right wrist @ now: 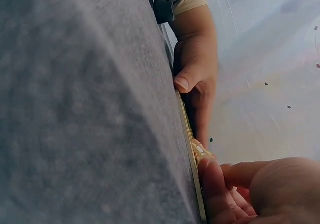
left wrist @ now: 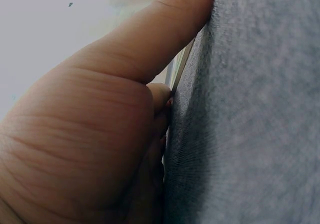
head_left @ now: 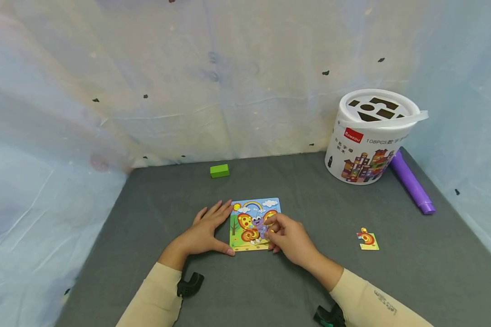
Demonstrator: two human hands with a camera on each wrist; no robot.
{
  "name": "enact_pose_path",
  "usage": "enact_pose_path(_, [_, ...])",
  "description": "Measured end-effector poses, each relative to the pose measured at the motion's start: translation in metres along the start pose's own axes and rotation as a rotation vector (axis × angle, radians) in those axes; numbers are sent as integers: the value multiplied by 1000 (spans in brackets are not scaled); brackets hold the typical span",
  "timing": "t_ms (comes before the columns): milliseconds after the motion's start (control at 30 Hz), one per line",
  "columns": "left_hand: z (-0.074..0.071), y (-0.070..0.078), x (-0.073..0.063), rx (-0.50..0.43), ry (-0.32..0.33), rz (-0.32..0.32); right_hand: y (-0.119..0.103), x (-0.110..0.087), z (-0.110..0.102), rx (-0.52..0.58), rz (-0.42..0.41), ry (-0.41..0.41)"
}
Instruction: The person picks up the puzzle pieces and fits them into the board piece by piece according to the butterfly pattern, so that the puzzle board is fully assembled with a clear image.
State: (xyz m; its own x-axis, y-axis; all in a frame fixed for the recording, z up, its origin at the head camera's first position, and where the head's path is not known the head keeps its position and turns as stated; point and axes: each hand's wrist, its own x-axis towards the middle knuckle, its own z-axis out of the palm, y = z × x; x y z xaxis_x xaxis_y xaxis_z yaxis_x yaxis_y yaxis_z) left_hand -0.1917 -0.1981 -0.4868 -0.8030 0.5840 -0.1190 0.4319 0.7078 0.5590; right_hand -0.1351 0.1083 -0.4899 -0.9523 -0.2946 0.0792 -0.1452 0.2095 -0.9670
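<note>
A square butterfly jigsaw puzzle (head_left: pixel 251 223) lies flat on the grey tabletop between the two hands. My left hand (head_left: pixel 204 231) rests along its left side with fingers extended, the thumb at the lower left corner. Over the puzzle's right part, my right hand (head_left: pixel 290 238) pinches a puzzle piece (right wrist: pixel 200 150) between thumb and fingers. That piece is tilted against the puzzle in the right wrist view, and the fingers hide most of it. Off to the right lies a loose puzzle piece (head_left: pixel 368 240) with an orange swirl and a yellow edge.
A green block (head_left: pixel 219 171) sits near the table's back edge. At the back right stands a white bucket (head_left: pixel 368 141) with a shape-cut lid. Beside it lies a purple tube (head_left: pixel 413 184). Pale sheeting (head_left: pixel 229 81) encloses the back and sides.
</note>
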Motion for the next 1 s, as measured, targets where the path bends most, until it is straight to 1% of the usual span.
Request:
enact_pose_path(333, [0, -2, -2, -3, -1, -21, -2, 3, 11, 68, 48, -3])
enact_pose_path(400, [0, -2, -2, -10, -1, -20, -3, 3, 11, 67, 56, -5])
enact_pose_path(467, [-1, -1, -3, -16, 2, -15, -5, 2, 10, 32, 47, -1])
enact_pose_path(500, [-1, -1, -3, -20, 3, -13, -6, 1, 10, -12, 26, 4])
enact_pose_path(567, [-2, 0, -3, -28, 7, -4, -7, -2, 7, -138, -46, 20])
enact_pose_path(600, [-2, 1, -3, -27, 6, -4, -8, -4, 5, -218, -92, 29])
enact_pose_path(667, [-2, 1, -3, -26, 10, 5, -10, -8, 2, -412, -204, 34])
enact_pose_path(733, [-2, 0, -2, -26, 13, 12, -13, -12, 1, -584, -306, -3])
enact_pose_path(800, [-1, 0, -2, -25, 15, 17, -18, -17, 3, -723, -364, -87])
enact_pose_path(833, [-1, 0, -1, -24, 15, 19, -19, -20, 4, -782, -375, -144])
enact_pose_path(900, [-1, 0, -1, -21, 14, 21, -21, -25, 7, -867, -360, -258])
enact_pose_path(967, [-1, 0, 0, -16, 12, 19, -22, -30, 9, -935, -318, -342])
enact_pose_path(1000, [-1, -1, 0, -8, 11, 18, -23, -31, 10, -961, -297, -368])
